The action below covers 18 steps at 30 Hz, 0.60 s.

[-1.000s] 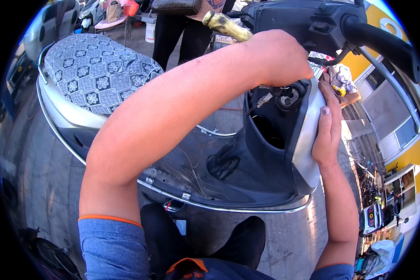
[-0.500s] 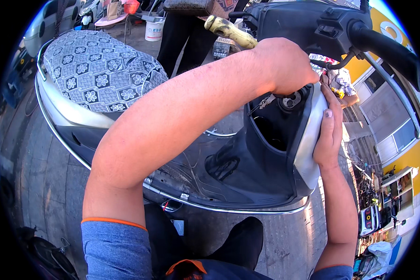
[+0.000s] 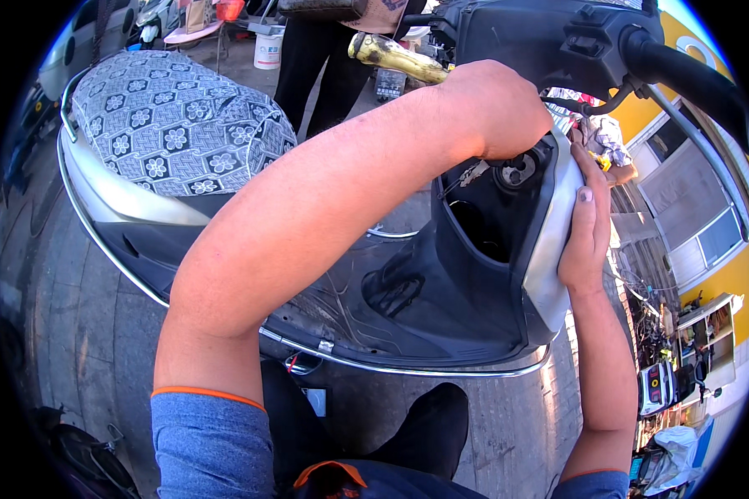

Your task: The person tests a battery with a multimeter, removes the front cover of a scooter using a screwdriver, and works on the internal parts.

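My left arm reaches across a black and silver scooter [image 3: 441,274]. My left hand [image 3: 499,112] is closed beside the upper edge of its front leg shield, above the key-lock area [image 3: 518,170]. From behind that fist juts the worn, pale-yellow handle of what looks like a screwdriver [image 3: 395,58]; the tool's shaft and tip are hidden. My right hand [image 3: 587,229] lies along the outside of the silver front panel [image 3: 549,241], fingers stretched upward, thumb against it. Under my left wrist, some keys [image 3: 474,173] hang near the dark storage opening [image 3: 483,233].
The handlebar [image 3: 682,75] rises above my hands. A patterned seat cover [image 3: 175,125] lies to the left. Behind the scooter stands a person in dark trousers [image 3: 312,71], near a white bucket [image 3: 268,48]. Shelving [image 3: 711,333] with clutter is on the right.
The yellow handle has swung slightly left and down, and my left hand has shifted a little left with it. My right hand stays against the panel. The whole view has shifted slightly.
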Motion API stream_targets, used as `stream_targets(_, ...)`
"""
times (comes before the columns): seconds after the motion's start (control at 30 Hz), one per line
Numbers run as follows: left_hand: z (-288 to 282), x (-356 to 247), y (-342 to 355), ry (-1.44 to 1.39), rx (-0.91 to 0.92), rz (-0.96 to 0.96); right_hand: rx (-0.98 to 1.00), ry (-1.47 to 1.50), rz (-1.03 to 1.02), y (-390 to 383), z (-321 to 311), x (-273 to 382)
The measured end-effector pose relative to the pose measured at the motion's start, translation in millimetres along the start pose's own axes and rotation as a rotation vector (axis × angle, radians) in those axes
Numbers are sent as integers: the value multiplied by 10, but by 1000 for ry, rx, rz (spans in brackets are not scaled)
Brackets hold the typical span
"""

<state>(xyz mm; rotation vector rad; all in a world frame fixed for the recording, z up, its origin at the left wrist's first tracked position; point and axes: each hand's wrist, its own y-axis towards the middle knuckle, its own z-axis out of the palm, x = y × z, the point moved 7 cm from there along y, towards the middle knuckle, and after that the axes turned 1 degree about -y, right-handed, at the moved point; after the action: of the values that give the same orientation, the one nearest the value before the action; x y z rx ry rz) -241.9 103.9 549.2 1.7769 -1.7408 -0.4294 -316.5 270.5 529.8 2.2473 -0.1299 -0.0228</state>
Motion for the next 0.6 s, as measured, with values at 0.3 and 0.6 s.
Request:
stream_targets(0.3,112,97,-50,-301,5,-126,-9,2,15,-30,-20,9)
stream_targets(0.6,348,26,320,-620,-36,1,-59,-24,-40,-37,-75,-33)
